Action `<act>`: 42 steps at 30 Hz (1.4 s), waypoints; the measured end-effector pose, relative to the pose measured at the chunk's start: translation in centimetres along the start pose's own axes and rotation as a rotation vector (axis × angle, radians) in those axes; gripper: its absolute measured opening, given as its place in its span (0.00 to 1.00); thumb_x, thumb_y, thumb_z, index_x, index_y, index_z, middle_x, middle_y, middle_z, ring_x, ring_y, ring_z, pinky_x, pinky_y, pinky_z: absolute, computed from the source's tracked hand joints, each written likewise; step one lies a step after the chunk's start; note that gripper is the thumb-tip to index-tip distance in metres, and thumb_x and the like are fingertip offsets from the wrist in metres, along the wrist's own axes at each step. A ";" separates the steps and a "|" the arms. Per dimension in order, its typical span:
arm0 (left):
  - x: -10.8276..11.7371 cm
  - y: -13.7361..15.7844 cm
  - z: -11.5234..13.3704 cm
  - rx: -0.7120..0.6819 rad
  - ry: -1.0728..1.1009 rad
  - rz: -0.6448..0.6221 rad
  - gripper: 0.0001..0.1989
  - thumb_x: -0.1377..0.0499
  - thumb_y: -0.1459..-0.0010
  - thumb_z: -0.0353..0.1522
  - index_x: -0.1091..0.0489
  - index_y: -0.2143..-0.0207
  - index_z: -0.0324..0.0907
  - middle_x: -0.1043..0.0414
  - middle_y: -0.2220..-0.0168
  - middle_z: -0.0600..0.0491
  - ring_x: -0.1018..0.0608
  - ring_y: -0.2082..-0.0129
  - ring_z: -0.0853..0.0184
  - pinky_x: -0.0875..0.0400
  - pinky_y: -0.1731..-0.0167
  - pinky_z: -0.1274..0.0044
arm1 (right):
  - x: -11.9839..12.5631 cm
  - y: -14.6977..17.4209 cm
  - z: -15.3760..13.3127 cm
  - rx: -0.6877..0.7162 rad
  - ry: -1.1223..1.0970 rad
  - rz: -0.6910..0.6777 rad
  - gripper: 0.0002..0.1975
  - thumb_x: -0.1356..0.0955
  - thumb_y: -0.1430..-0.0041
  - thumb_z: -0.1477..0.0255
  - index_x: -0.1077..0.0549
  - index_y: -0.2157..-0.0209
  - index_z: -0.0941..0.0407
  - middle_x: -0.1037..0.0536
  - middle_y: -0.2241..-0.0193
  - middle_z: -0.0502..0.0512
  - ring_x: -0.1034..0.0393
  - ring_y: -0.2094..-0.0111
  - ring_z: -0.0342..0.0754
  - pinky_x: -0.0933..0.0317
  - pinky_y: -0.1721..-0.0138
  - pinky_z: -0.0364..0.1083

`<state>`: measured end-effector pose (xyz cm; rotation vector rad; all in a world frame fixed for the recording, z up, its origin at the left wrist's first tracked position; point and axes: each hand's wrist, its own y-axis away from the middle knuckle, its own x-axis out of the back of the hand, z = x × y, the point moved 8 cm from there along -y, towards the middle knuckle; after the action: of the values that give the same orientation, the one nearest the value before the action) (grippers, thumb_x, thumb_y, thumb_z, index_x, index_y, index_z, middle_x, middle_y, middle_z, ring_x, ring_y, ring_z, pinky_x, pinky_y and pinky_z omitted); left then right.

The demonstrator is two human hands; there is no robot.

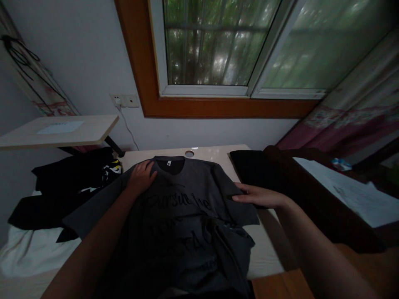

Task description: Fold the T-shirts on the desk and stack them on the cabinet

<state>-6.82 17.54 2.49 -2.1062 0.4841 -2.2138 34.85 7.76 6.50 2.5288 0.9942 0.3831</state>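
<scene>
A dark grey T-shirt [187,187] with black lettering lies spread on the table, its collar and small white label towards the wall. My left hand [141,178] rests flat on the shoulder beside the collar, fingers stretched out. At the other sleeve, my right hand [255,195] pinches the cloth, thumb on top and fingers partly hidden. The lower right part of the shirt is bunched and wrinkled. Its bottom runs into deep shadow at the near edge.
Black clothes [71,174] and a white cloth [34,249] lie at left, under a raised wooden shelf [93,124]. A black folded item [249,164] and a dark brown piece of furniture [311,199] stand at right. The pale table [215,153] meets the wall below a window.
</scene>
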 end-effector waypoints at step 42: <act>-1.0 -2.1 -0.4 -0.053 0.018 -0.072 0.30 0.56 0.31 0.45 0.41 0.34 0.39 0.41 0.31 0.42 0.38 0.32 0.55 0.46 0.33 0.61 | 17.0 0.9 -8.5 -0.122 1.405 1.350 0.15 0.38 0.31 0.69 0.22 0.54 0.59 0.24 0.55 0.68 0.37 0.49 0.63 0.44 0.53 0.55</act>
<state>-6.78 19.87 2.07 -2.1646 0.4804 -2.2851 44.12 21.18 16.18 2.1236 -0.7141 2.5676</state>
